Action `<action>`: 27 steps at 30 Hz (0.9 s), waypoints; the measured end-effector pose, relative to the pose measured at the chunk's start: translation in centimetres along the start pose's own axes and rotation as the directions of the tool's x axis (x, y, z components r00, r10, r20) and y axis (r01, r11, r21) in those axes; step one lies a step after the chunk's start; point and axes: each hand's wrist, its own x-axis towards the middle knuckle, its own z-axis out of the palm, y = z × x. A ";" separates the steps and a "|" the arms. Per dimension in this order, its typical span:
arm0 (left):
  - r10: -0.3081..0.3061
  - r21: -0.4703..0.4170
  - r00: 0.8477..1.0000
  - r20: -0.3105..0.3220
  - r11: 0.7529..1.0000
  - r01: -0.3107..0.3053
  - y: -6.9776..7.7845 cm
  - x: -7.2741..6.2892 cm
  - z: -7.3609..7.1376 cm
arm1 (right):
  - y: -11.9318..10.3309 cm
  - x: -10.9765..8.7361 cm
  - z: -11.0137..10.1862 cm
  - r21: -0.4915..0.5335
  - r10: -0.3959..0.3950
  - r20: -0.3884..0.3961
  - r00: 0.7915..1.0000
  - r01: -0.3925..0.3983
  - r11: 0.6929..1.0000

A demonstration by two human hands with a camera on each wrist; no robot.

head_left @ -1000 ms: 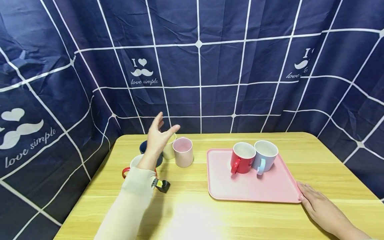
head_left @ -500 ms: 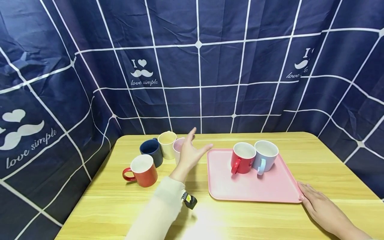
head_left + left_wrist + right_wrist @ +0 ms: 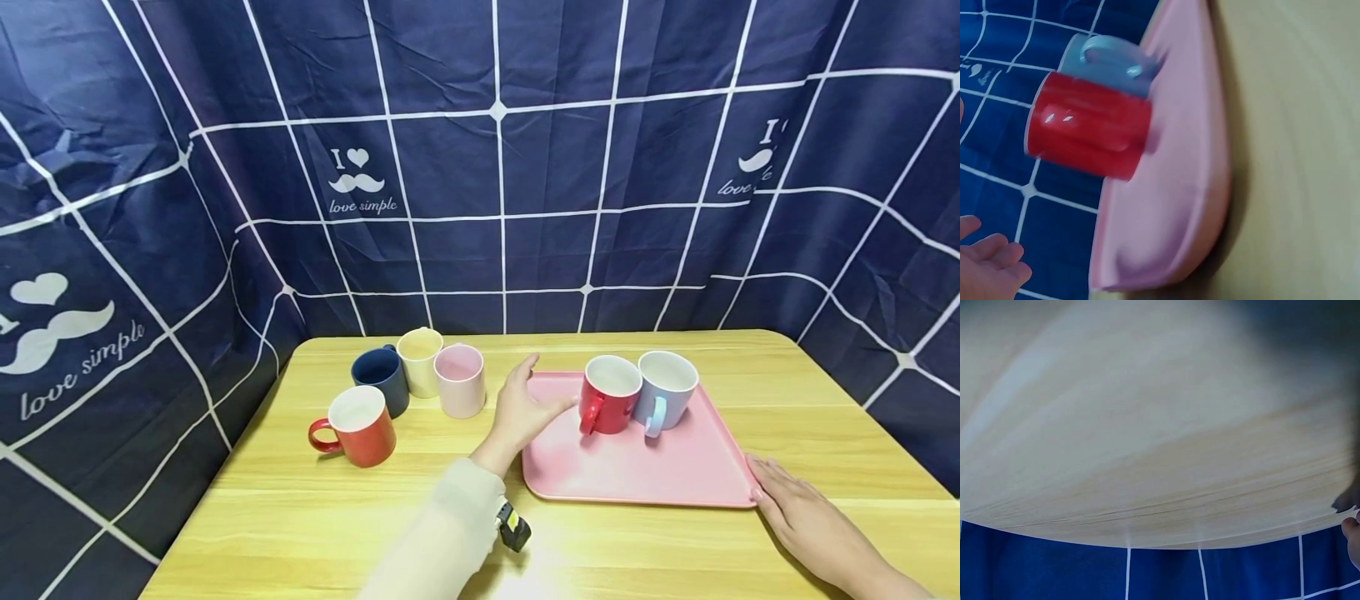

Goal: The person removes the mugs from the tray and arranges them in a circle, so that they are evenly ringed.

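Pink tray (image 3: 637, 479): lay between your hands.
Red mug (image 3: 615, 402): stood on it, just right of your left thumb.
Light blue mug (image 3: 670, 398): stood beside the red one, farther right.
Left hand (image 3: 522, 415): spread, gripping nothing, over the tray's left edge.
Right hand (image 3: 798, 518): straight fingers touched the tray's right rim.
Other mugs (image 3: 396, 392): four stood left of your left hand.
Blue curtain (image 3: 547, 167): read "I", heart, "love simple", beyond both hands.
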 end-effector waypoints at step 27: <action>-0.098 -0.158 0.989 0.108 0.981 0.115 -0.8 -1.4 6.0 | 0.2 0.0 0.2 -0.018 -0.026 -0.012 1.000 0.026 1.000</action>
